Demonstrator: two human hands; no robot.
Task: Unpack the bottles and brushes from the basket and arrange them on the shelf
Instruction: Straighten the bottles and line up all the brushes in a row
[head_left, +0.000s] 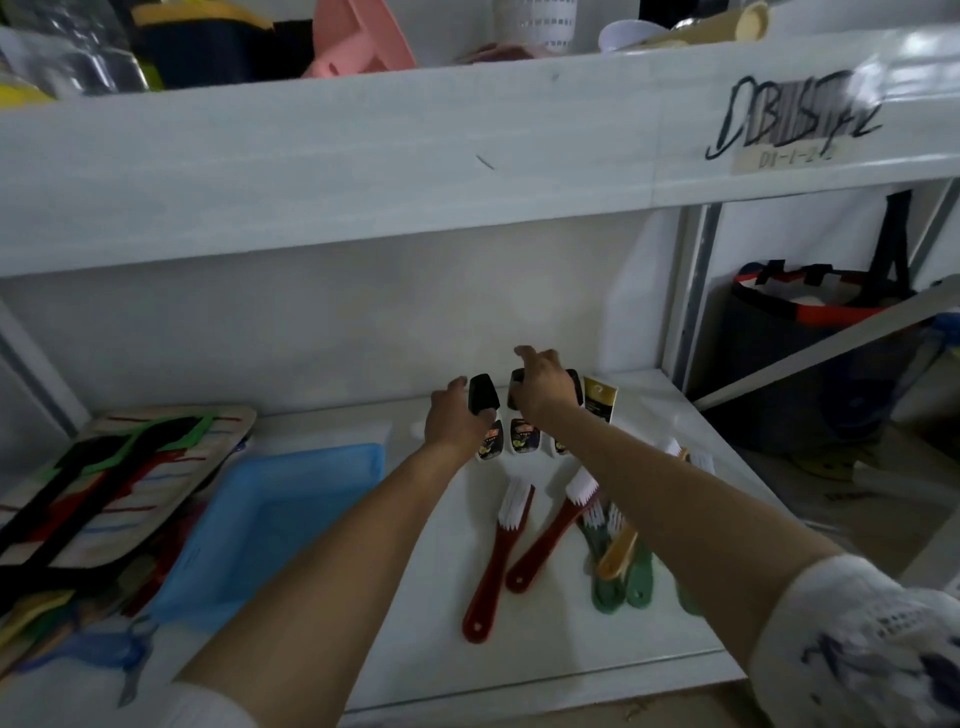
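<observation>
A: Bottles first. Where do they stand?

B: Three white bottles with black caps, upright in a row at the back of the white shelf (519, 649), near the rear wall. Left bottle (485, 415): left hand (454, 418) curls round it below the cap, thumb on the far side. Middle bottle (522, 434): right hand (540, 389) closes over its cap from above, index finger lifted. Third bottle (571, 400), just right of the middle one, mostly hidden behind the right wrist. Long axes vertical, caps up, labels facing the camera.

A: Right of the bottles?

B: A gold-and-black carton (598, 402), upright, just beside the third bottle.

A: Brushes?

B: In front of the bottles, lying flat. Two red brushes (498, 561), long axes running front to back, white bristles toward the bottles, handles toward the shelf edge. Right of them green brushes (623, 577) with a yellow brush (615, 553) lying across them; partly under the right forearm, count unclear.

A: Left of the bottles?

B: Blue basket (270, 519), tilted, open side up. Further left, a striped flat board (119, 483) with black straps, over mixed clutter.

A: Surroundings?

B: White shelving; upper shelf (363, 156) carries black scrawled lettering and a small label. A dark bag (810, 338) with red trim sits in the bay right of the bottles.
</observation>
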